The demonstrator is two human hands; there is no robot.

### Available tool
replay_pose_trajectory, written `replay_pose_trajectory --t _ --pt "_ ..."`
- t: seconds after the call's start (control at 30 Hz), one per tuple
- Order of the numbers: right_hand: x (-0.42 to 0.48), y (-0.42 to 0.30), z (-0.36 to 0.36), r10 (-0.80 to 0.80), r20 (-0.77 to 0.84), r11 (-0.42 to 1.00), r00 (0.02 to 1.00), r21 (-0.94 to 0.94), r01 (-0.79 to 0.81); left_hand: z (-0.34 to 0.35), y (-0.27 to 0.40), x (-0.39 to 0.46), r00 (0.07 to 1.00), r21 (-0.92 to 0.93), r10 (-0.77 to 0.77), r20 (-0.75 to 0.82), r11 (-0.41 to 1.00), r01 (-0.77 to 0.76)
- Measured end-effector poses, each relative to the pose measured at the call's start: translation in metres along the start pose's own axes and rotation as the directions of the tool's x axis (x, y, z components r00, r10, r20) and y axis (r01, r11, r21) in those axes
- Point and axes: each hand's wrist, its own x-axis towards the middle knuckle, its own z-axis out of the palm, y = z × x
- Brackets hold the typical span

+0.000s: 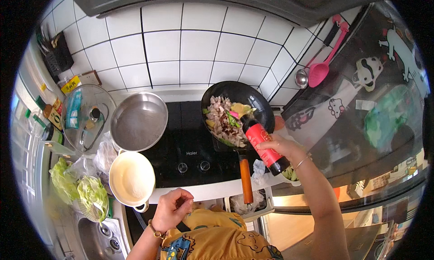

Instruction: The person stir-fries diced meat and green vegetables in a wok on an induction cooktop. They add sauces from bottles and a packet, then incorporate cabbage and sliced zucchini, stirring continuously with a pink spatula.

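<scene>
My right hand (284, 147) grips a dark bottle with a red label (260, 143). The bottle is tilted, its neck pointing down into the black wok (259, 100) on the right of the hob. In the wok lie pale diced meat pieces (220, 107), green pieces and a dark reddish-brown patch; the bottle hides part of this food. The wok's wooden handle (246, 180) points towards me. My left hand (174, 205) hovers before the counter edge, fingers curled together, nothing visible in it. Left of it stands a cream-coloured pot (132, 178).
A steel pan (139, 121) sits on the left of the black hob (184, 134). Beyond are a glass lid (79, 138), bottles (51, 114), lettuce (91, 192) and a sink (91, 239). A bowl of green pieces (290, 174) stands under my right forearm. A ladle and pink spoon (318, 73) hang right.
</scene>
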Motion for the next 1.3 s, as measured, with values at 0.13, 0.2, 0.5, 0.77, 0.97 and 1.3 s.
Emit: replay_pose_trajectory --t 0.13,0.2,0.5,0.77,0.97,1.3 --pt "-0.009 0.010 0.006 -0.122 -0.084 0.991 0.989 0.039 0.125 0.003 0.021 0.014 0.992 0.094 0.129 -0.012 0.987 -0.127" --pt "-0.012 0.013 0.011 -0.240 -0.145 0.967 0.960 0.049 0.249 0.003 0.031 0.029 0.967 0.128 0.254 -0.012 0.959 -0.251" --pt "-0.016 0.016 0.035 -0.552 -0.351 0.689 0.757 0.319 0.651 0.026 0.140 0.131 0.589 0.490 0.799 0.120 0.468 -0.735" --pt "-0.021 -0.002 0.054 -0.635 -0.559 0.620 0.533 0.042 0.783 0.064 0.209 0.218 0.371 0.626 0.865 0.337 0.088 -0.775" --pt "-0.027 -0.015 0.040 -0.724 -0.548 0.558 0.418 -0.112 0.822 0.063 0.227 0.243 0.390 0.659 0.846 0.365 0.061 -0.749" --pt "-0.034 -0.033 0.058 -0.815 -0.520 0.572 0.254 -0.658 0.490 0.038 0.219 0.217 0.631 0.716 0.722 0.284 0.278 -0.640"
